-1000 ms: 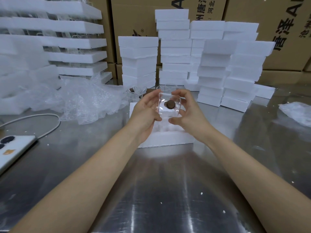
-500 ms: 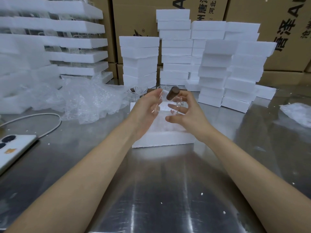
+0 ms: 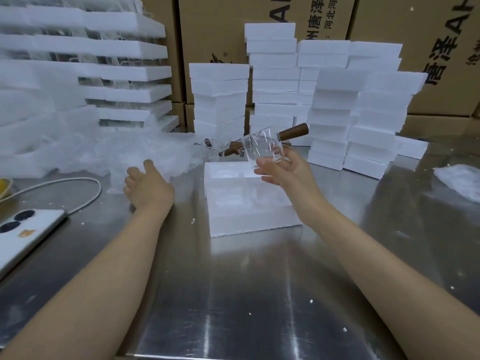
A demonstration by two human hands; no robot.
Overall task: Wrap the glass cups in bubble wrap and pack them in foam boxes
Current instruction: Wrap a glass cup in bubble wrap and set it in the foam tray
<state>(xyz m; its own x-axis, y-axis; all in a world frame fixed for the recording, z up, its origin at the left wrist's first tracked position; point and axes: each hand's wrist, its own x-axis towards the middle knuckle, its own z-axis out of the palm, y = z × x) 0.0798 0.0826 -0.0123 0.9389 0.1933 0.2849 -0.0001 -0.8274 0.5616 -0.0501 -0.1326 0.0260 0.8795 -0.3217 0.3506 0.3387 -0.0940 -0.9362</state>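
— Cardboard cartons (image 3: 220, 35) printed with dark characters wall off the back, well beyond both grips. What carries everything?
— A steel bench (image 3: 246, 294) (shiny, flecked with white crumbs) runs under both forearms.
— And the white masses?
— Tall foam trays (image 3: 124, 71) rise far off to the left of the left grip, with glass showing between their layers. Stacked foam boxes (image 3: 330, 100) stand behind the right grip.
— The crumpled clear stuff?
— A heap of bubble wrap (image 3: 124, 152) lies just ahead of the left grip. A smaller scrap (image 3: 459, 178) lies well to the right of the right grip.
— Between the two grips?
— An open foam box (image 3: 244, 201) sits on the bench, directly below the right grip.
— Anything off to the side?
— A white phone (image 3: 23, 235) lies face down, well to the left of the left grip.
— What is the left grip doing?
— The left grip (image 3: 145, 185) is wide, fingers relaxed and holding nothing, its tips at the heap's near edge (touching or not, I cannot tell).
— And the right?
— The right grip (image 3: 281, 168) curls under the base of a glass cup (image 3: 263, 149) and holds it tilted in the air over the box's far edge. The cup's wooden handle (image 3: 293, 132) points up and away to the right.
— Smaller still?
— Other cups (image 3: 214, 145) sit just behind the held one, to the left of the right grip. A white cable (image 3: 65, 183) curves along the bench left of the left grip.
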